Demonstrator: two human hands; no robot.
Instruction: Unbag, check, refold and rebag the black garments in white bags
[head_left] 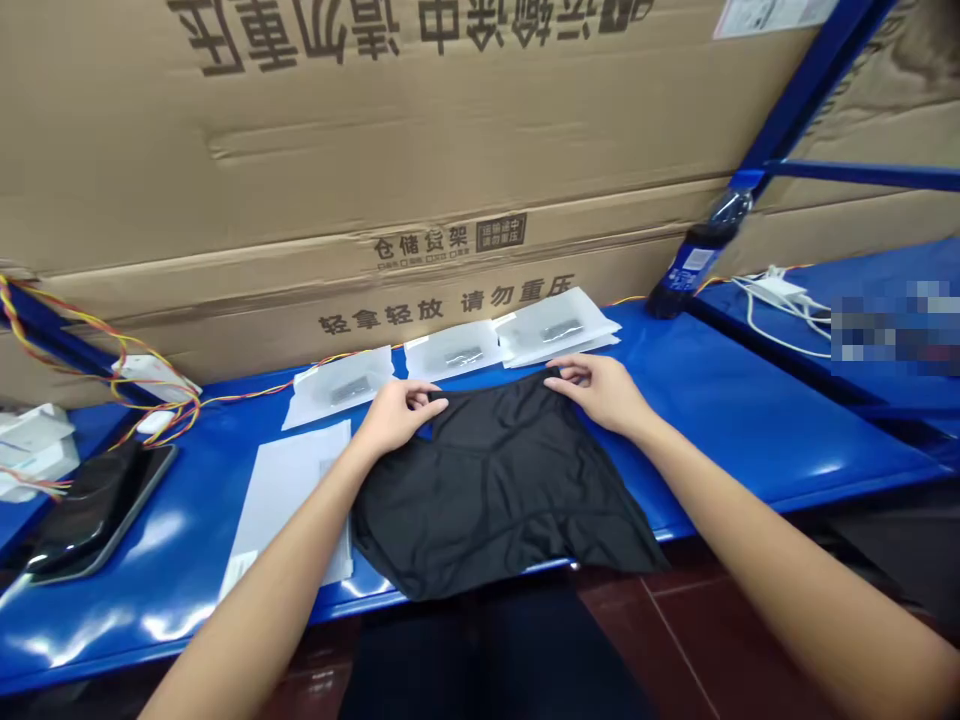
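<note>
A pair of black underpants [487, 480] lies spread over the front of the blue table, its lower part reaching the front edge. The left end of its top edge is pinched between the thumb and fingers of my left hand [399, 412]. At the right end of that edge, my right hand [596, 388] grips the cloth in the same way. Behind the garment are whitish packets, a left one [341, 385], a middle one [454, 350] and a right pile [555, 328], each with a dark patch. Another white packet [289, 490] lies partly under my left forearm.
Large cardboard boxes [450, 140] stand along the back of the blue table [750, 420]. A dark drink bottle [697, 255] leans by the blue post at right. Red and yellow wires [187, 400], a white box [157, 378] and a black phone-like object [90, 510] are at left.
</note>
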